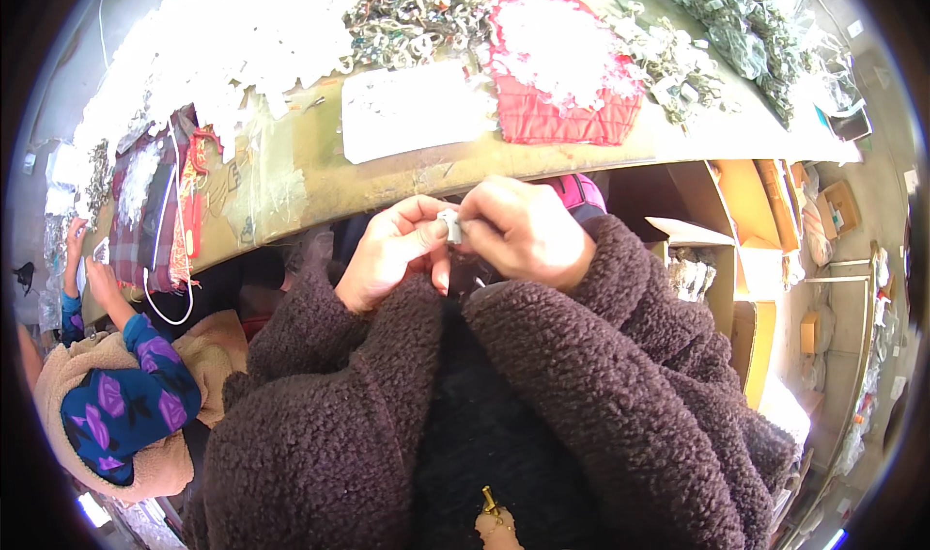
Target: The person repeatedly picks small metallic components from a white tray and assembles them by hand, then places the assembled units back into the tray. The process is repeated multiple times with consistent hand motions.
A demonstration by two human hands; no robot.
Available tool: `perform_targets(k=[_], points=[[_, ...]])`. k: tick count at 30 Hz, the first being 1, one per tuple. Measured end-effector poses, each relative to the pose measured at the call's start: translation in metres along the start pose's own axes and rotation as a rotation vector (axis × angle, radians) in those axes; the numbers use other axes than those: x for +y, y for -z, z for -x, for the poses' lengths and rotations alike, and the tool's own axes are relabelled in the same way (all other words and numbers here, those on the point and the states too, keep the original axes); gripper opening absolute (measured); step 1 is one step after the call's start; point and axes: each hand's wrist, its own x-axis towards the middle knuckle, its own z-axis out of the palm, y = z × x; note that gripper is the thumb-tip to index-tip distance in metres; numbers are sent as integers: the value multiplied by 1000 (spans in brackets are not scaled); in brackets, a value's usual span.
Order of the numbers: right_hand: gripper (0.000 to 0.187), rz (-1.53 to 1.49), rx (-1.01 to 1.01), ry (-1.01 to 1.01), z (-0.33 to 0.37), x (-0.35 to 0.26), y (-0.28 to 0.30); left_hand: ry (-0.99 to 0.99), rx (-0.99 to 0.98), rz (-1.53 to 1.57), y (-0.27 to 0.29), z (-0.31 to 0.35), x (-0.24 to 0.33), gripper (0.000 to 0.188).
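Close together in front of my chest, just off the table's near edge, both hands work on a small white plastic piece (449, 225). The thumb and fingers of my left hand (387, 254) pinch its left side. My right hand (531, 232) is curled, its thumb and forefinger closed at the piece's right side. The piece is too small for its exact kind to show, and my fingers partly cover it. A dark, glossy patch (469, 273) shows just below my fingers; what it is I cannot make out.
On the table (320, 196) lie a white board (412, 114), a quilted red cloth (567, 116) under a white heap, and a pile of small mixed pieces (417, 12). Cardboard boxes (756, 201) stand at the right. At the left a co-worker's patterned sleeve (160, 361) reaches to the table.
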Motion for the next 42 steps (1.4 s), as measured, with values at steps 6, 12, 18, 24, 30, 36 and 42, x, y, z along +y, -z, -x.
perform_targets(k=[6,12,18,24,30,36,42], points=[[24,273,-122,147,7,-8,8,45,101,-80,-7,-1,0,24],[45,88,-104,58,0,-11,10,63,123,-347,-27,-11,24,27],[29,503,313,-9,-4,26,81,-382,212,-453,-14,-18,83,29],[54,818,616,-201,-15,76,179,-358,553,-1461,63,-83,156,20],[33,557,485,-121,-6,85,128,-424,425,-1750,88,-123,153,21],[33,422,351,-208,-28,59,107,-365,592,-1642,63,-118,181,24],[38,69,359,34,-69,36,80,-475,367,-1567,7,-88,172,21]])
